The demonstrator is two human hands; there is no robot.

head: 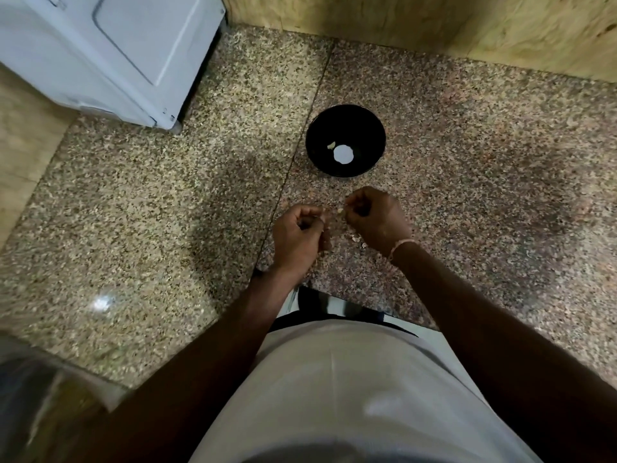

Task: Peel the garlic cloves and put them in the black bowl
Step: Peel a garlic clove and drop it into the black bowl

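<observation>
No readable text, label, brand, number or sign is showing anywhere in this view; the white appliance at the upper left is carrying no legible marking; the black bowl is showing only a pale round patch inside, with no lettering that can be made out.
</observation>
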